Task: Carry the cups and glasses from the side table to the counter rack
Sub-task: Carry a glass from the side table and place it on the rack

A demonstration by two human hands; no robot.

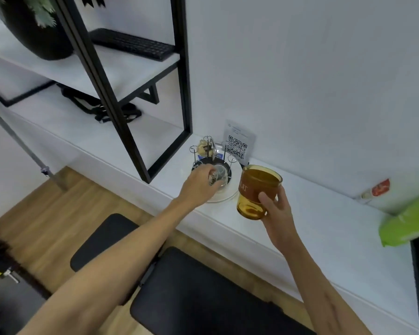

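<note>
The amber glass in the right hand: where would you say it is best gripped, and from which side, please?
Probably around the lower half of the wall, from the near side, much as the right hand holds it now. The amber glass is upright with its mouth open on top and shows no handle, so fingers wrapped low on the side leave the rim free for setting it on the rack.

We look down along a plain white wall (312,81) that meets a long white counter top (324,226). On the counter's left part stands a black metal-framed shelf unit (179,76) with white boards; we see a flat black keyboard (131,44) on its upper board beside a round black plant pot (34,32), and a tangle of black straps (99,107) below. Below lies a light brown wood-plank floor (46,213), with two black padded seats (191,298) just before the counter.
</note>
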